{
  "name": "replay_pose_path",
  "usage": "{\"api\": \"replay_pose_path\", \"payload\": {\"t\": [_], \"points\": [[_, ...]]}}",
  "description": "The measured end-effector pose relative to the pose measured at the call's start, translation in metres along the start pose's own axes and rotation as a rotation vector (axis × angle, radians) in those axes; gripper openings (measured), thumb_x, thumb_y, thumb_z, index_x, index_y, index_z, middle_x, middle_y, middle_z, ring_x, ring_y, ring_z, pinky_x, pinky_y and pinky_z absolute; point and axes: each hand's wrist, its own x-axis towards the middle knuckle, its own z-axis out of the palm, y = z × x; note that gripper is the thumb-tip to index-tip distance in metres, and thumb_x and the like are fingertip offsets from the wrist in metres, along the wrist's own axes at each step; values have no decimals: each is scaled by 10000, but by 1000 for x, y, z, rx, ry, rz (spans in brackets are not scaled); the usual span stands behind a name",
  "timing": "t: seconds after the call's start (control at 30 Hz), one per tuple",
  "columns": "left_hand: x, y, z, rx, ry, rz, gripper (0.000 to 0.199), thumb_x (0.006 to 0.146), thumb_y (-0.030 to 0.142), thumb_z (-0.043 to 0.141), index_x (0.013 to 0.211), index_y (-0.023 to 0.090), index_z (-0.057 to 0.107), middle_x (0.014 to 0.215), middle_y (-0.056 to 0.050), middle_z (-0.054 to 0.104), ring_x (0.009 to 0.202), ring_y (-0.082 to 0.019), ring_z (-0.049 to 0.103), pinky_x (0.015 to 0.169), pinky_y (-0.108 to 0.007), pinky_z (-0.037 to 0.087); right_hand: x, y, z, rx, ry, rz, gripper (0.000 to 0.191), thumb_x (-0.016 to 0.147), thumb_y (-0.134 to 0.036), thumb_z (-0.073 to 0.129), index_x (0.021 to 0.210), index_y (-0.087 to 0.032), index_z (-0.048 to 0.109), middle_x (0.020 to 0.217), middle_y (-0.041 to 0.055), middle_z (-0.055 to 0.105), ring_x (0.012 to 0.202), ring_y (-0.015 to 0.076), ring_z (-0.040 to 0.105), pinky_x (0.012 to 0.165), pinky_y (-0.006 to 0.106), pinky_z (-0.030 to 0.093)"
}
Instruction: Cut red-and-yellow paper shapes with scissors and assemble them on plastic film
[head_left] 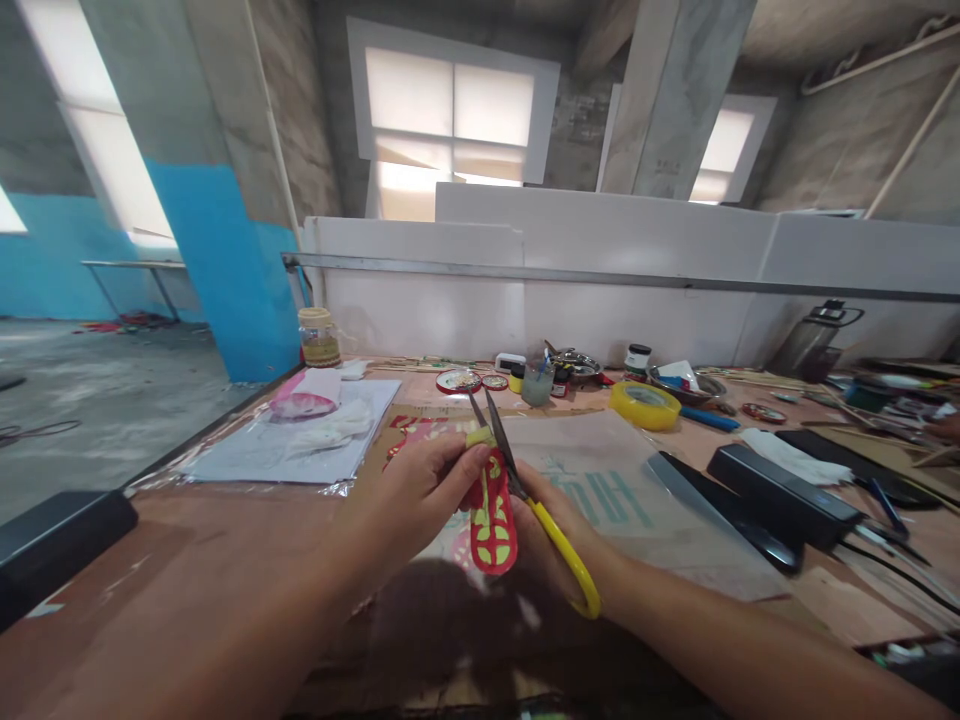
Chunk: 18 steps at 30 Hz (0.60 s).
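Forearms [675,628] frame the left grip [435,475] pinching a red cutout [493,530], best turned steadily into scissors [558,540] the right grip [564,505] holds.

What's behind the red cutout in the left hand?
Just left of the red cutout, a pale, pink-patterned piece shows, blurred. Whatever lies directly behind the cutout is covered, so I can't tell.

A flat red cutout [493,535] with pale yellow shapes stands nearly upright, its rounded end lowest. Beside its upper right edge slant yellow-handled scissors [516,482], dark blades pointing upward, slightly parted.
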Motion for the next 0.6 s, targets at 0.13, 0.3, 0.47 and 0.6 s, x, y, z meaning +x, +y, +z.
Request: {"api": "replay_pose_path", "payload": {"t": [0.13,0.3,0.47,0.6], "points": [[2,1,-5,42,29,35,411,985,435,426,678,183,531,601,25,505,545,-107,467,492,-213,361,1,-1,-2,-66,-44,-3,387,982,-498,470,1225,-215,576,939,50,642,840,200,584,797,337,498],[4,8,-12,102,30,80,423,978,390,417,626,182,522,552,24,503,547,-115,471,497,-222,351,2,-2,-4,-107,-45,30,322,975,-442,503,1187,-213,579,943,36,628,855,191,574,788,313,481],[4,12,-16,131,12,86,430,968,374,425,588,186,498,518,31,483,514,-111,437,491,-232,313,3,-1,-6,-135,-64,50,255,970,-427,509,1071,-202,575,917,24,599,811,169,541,729,281,458],[5,10,-17,158,5,97,434,970,371,423,584,184,493,540,28,500,523,-112,452,505,-235,309,3,0,-6,-147,-52,61,223,960,-410,532,1031,-203,577,874,12,583,756,155,512,676,268,431]]}}
